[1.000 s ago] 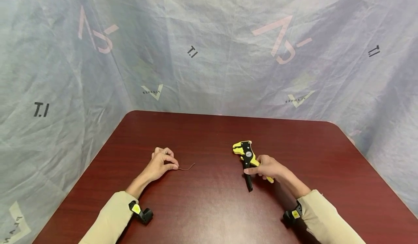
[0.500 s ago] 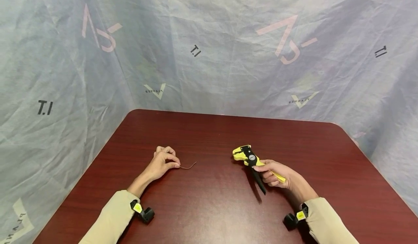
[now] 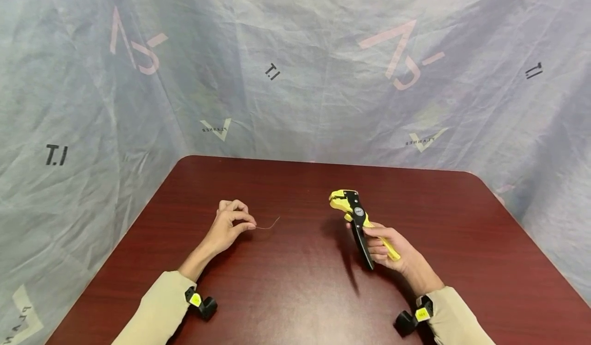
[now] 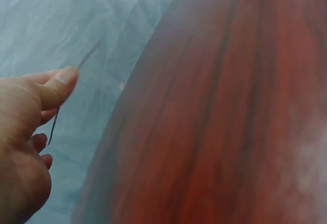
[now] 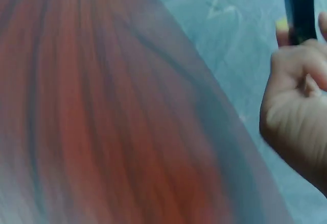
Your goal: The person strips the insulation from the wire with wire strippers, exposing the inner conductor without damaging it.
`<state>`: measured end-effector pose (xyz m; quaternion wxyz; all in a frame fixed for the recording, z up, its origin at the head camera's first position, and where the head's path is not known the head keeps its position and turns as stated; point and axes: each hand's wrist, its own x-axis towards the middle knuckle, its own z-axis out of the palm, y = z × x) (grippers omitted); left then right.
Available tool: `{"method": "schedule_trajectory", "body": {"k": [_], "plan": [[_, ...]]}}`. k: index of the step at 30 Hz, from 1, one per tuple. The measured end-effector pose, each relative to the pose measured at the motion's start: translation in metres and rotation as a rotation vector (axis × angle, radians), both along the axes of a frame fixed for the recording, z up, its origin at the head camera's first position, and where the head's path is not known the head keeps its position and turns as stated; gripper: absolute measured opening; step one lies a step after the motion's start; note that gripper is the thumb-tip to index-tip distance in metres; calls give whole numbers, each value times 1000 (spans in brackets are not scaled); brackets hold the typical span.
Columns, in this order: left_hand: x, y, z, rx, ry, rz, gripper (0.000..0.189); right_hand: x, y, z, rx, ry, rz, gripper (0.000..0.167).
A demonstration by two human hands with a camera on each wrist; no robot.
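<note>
Between thumb and forefinger, my left hand (image 3: 231, 225) pinches a thin brown wire (image 3: 270, 227), whose free end curves up to the right. In the left wrist view the wire (image 4: 89, 54) sticks out on both sides of the fingertips. My right hand (image 3: 388, 245) holds yellow and black wire strippers (image 3: 358, 212) by the handles, above the table with a shadow below. Their yellow head points up and to the left, and the handles are spread apart. Only part of the black handle (image 5: 300, 9) shows in the right wrist view.
A dark red wood-grain table (image 3: 295, 283) lies under both hands. Grey printed cloth (image 3: 304, 78) hangs behind it and along its sides. Black wrist cameras (image 3: 406, 323) are strapped to both forearms.
My right hand has lifted the wire strippers off the table and turned them, shifting its grip along the handles. My left hand has risen slightly with the wire.
</note>
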<state>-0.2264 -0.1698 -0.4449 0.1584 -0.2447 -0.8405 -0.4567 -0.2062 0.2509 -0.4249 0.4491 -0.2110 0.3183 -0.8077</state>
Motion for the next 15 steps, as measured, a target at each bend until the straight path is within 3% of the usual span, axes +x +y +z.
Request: {"method": "schedule_trajectory", "body": {"k": [3, 6, 15], "plan": [[1, 9, 9, 16, 74, 9, 6, 2, -11, 4, 163, 94, -178, 36], [3, 19, 15, 28, 137, 14, 6, 3, -20, 6, 318, 139, -288, 30], [5, 44, 29, 73, 279, -11, 11, 10, -36, 15, 307, 106, -273, 23]]}}
